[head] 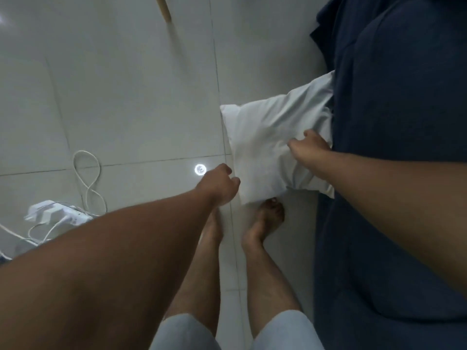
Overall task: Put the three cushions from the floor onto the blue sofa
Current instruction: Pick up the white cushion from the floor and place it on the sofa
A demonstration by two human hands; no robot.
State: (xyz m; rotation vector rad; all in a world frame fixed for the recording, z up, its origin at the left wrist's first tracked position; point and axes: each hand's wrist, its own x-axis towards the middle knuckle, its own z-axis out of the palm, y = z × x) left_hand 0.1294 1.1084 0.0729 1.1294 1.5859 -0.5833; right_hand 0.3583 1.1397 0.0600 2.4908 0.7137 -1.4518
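Observation:
A white cushion [270, 137] leans against the front of the blue sofa [394, 122], its lower corner just above my bare feet. My right hand [309, 149] presses into the cushion's right side, fingers dug into the cloth near the sofa edge. My left hand [218, 185] grips the cushion's lower left corner with curled fingers. Only one cushion is in view. The sofa fills the right side of the view.
A white power strip [58, 214] with plugs and a looping white cable [87, 178] lies on the pale tiled floor at the left. A wooden furniture leg [164, 8] stands at the top. A ceiling light's reflection [200, 169] shines on the tile.

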